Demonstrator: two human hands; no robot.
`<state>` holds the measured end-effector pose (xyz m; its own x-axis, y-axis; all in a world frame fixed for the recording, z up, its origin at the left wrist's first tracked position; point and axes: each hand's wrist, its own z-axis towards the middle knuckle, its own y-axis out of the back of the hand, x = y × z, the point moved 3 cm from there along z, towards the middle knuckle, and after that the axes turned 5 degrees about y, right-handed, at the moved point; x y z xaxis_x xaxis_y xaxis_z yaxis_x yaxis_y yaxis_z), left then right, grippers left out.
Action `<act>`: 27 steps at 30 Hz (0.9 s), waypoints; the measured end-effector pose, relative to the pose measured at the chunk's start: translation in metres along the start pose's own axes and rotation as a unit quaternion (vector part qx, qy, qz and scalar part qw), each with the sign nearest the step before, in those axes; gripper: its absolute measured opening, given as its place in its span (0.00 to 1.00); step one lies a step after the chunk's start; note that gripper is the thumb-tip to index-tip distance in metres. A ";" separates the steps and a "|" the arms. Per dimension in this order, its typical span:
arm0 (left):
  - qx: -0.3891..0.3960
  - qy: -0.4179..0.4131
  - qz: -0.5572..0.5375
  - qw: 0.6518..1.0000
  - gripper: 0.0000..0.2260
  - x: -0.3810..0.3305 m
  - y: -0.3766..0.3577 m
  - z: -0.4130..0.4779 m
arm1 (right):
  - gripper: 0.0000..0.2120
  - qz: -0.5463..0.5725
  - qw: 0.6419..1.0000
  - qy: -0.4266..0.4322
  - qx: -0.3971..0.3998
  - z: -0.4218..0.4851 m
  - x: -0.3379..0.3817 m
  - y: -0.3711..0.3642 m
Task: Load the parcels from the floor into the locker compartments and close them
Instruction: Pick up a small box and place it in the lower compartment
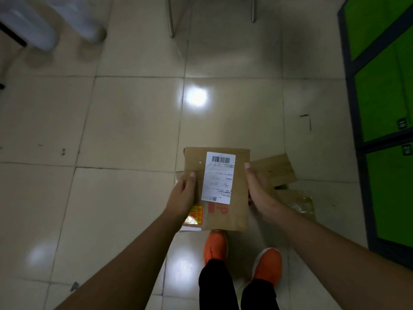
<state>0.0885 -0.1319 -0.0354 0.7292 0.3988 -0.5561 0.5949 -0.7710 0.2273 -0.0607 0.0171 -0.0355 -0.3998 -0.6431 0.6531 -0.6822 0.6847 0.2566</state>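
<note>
Down at the near edge, orange shoes [215, 247] planted on the tiled floor [134, 130], and both bare arms reach out ahead of them. The left hand [184, 193] grips the near-left edge of the parcel [218, 189], thumb laid on top; the right hand [257, 186] clamps the right edge the same way, thumb up at the far corner. The fingers of both hands are tucked under and out of view, but they are clearly holding the parcel between them, lifted off the floor with its label face-up. Its long axis runs straight away from the person, near to far. Just beyond and below it, loose parcels [274, 170] lie on the tiles to the right, partly hidden by the right hand. Now the key relation: the locker [384, 108] stands well off to the right, green doors numbered and, as far as shows, all shut. So the parcel has to swing right, and the right hand is the nearer one to the doors; I'd judge the left would need to take the parcel alone while the right opens a door. Farthest off, chair legs [171, 23] at the top.
</note>
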 end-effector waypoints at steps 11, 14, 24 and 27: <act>0.085 -0.145 0.089 0.982 0.16 -0.212 -0.016 -0.149 | 0.34 -0.038 0.996 0.062 -0.047 -0.127 0.176 0.140; 0.075 -0.190 0.105 0.973 0.16 -0.273 -0.019 -0.215 | 0.34 -0.044 0.992 0.077 -0.088 -0.181 0.225 0.181; 0.108 -0.315 0.103 0.937 0.21 -0.441 -0.029 -0.412 | 0.29 0.060 0.966 0.177 -0.177 -0.362 0.357 0.310; 0.135 -0.335 0.098 0.927 0.17 -0.473 -0.031 -0.442 | 0.29 0.100 0.956 0.188 -0.201 -0.404 0.372 0.339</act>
<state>-0.1254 -0.0768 0.5735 0.3859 -0.0900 -0.9181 0.3013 -0.9284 0.2176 -0.1932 0.1485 0.5822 -0.1976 -0.3684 0.9084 -0.2949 0.9061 0.3033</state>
